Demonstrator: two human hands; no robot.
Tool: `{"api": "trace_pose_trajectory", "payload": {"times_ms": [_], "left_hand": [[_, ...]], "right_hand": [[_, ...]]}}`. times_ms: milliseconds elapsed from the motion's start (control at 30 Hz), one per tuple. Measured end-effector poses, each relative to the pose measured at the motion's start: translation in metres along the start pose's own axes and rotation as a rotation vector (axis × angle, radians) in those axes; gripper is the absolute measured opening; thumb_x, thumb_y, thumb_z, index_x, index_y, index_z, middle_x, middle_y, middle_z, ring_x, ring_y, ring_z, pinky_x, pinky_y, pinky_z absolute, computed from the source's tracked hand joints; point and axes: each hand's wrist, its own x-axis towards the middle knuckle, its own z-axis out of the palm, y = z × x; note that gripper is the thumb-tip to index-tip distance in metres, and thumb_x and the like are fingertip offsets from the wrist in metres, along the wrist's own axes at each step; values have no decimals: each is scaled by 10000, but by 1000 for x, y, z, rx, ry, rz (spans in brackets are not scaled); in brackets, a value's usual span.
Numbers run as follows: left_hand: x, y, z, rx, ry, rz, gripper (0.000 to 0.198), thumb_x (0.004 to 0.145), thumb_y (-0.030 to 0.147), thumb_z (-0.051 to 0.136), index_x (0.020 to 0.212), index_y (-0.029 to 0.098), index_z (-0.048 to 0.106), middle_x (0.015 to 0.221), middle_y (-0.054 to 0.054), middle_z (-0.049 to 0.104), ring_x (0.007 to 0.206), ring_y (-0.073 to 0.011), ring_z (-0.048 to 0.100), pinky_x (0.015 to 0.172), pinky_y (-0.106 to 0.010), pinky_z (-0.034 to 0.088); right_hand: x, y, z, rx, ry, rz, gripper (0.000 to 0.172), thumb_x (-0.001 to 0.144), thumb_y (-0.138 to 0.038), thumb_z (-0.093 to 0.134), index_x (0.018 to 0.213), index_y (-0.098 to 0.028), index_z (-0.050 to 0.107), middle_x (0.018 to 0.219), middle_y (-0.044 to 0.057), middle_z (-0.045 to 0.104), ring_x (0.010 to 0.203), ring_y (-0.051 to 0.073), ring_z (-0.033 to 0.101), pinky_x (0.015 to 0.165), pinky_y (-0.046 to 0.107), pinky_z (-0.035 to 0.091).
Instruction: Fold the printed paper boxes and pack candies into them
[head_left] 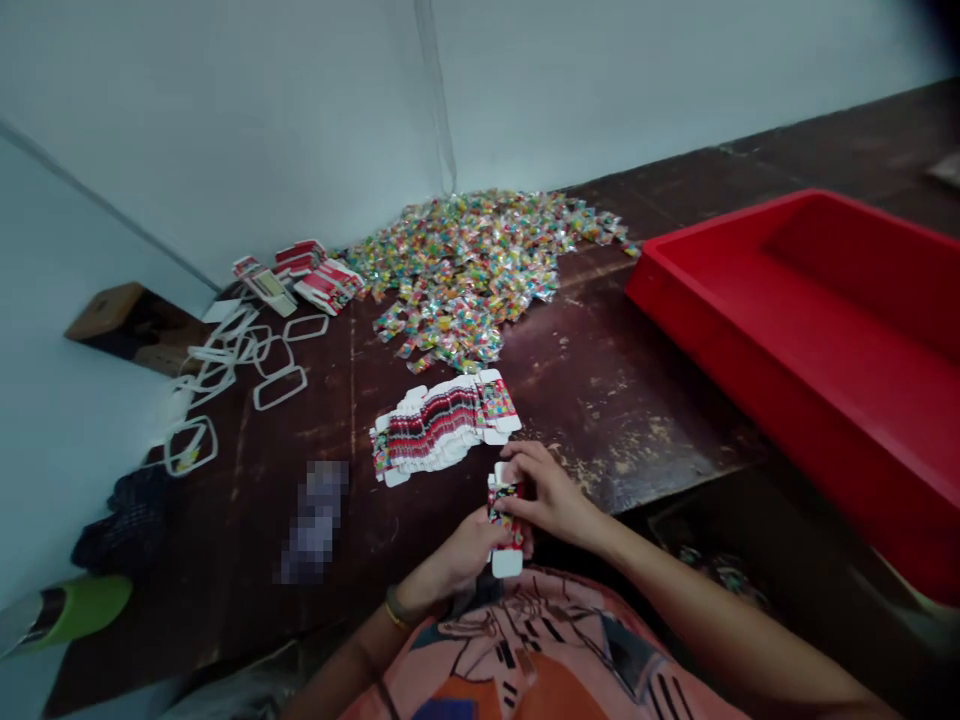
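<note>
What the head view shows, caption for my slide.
Left hand and right hand hold a rectangular, red-printed cardboard carton, heaped multicoloured plastic packets beyond.

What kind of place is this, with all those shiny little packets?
Probably a small packing workshop. There's a big pile of colourful little packets on a worn table, a row of overlapping printed cartons, and a large red tray.

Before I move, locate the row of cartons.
In the head view, the row of cartons lies just left of centre, the packet heap beyond it, the right hand near its right end.
</note>
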Motion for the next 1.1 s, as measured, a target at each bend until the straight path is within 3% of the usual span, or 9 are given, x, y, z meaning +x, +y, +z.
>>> {"api": "trace_pose_trajectory", "payload": {"times_ms": [133, 233, 400, 467, 600, 700, 800, 967, 1100], "left_hand": [[-4, -5, -1, 62, 119, -17, 250, 567, 161, 641, 810, 150, 585, 620, 13, 630, 521, -109, 531, 526, -223, 386], [-8, 3, -5, 139, 172, -81, 303, 560, 160, 671, 851, 164, 587, 610, 44, 602, 553, -124, 553, 587, -243, 434], [-8, 32, -11, 393, -113, -110, 332, 548, 234, 768, 839, 150, 630, 733, -23, 673, 705, -202, 622, 686, -310, 501], [-3, 37, -8, 522, -69, -43, 307, 501, 245, 801, 725, 143, 618, 631, -6, 645, 601, -181, 593, 588, -279, 489], [6, 26, 9, 629, 242, 104, 326, 557, 367, 776, 664, 148, 560, 513, 31, 563, 480, -140, 527, 461, -227, 424], [4, 16, 20, 500, 295, 263, 431, 637, 410, 739, 937, 188, 523, 652, 35, 620, 612, -162, 606, 572, -242, 491], [-7, 12, 22, 410, 290, 425, 541, 701, 347, 719, 1124, 256, 395, 766, 44, 634, 728, -146, 632, 699, -248, 503], [-25, 7, 16, 602, 170, 391, 288, 760, 310, 659, 1010, 198, 573, 793, 0, 637, 781, -157, 625, 770, -251, 466], [-31, 5, 20, 581, 205, 395, 144, 771, 315, 624, 798, 175, 644, 804, -18, 637, 752, -153, 574, 722, -236, 435]], "right_hand": [[-9, -9, 1, 7, -44, 17, 246, 727, -342, 751, 698, -176, 571, 1180, 66, 573, 1141, 234, 474, 988, 400, 331], [-18, -12, 4, -64, -51, -2, 217, 750, -368, 731, 737, -183, 619, 1225, 54, 553, 1182, 240, 440, 1020, 422, 277], [-25, -11, -10, 106, -179, -70, 149, 827, -311, 660, 855, -165, 661, 1229, 70, 513, 1109, 164, 508, 952, 270, 369], [-26, -12, -17, 167, -184, -71, 137, 852, -276, 628, 885, -147, 656, 1157, 73, 537, 1026, 139, 547, 886, 215, 402], [-30, -10, -24, 128, -68, 116, 102, 865, -203, 584, 958, -172, 612, 857, 4, 605, 788, 121, 572, 735, 199, 417], [-38, -5, -22, 237, 16, 224, 315, 800, -198, 642, 1086, -221, 513, 806, -38, 603, 665, 103, 551, 641, 196, 407], [-49, 3, -15, 662, 67, 388, 261, 825, -363, 615, 990, -212, 481, 699, -52, 587, 555, 92, 538, 521, 184, 412], [-60, 22, -2, 1213, -130, 769, 317, 681, -340, 761, 782, -170, 513, 593, -64, 556, 478, 52, 501, 432, 136, 418], [-54, 23, -3, 1249, -310, 843, 324, 628, -258, 788, 879, -153, 612, 675, -47, 596, 490, 33, 505, 498, 154, 469]]}}
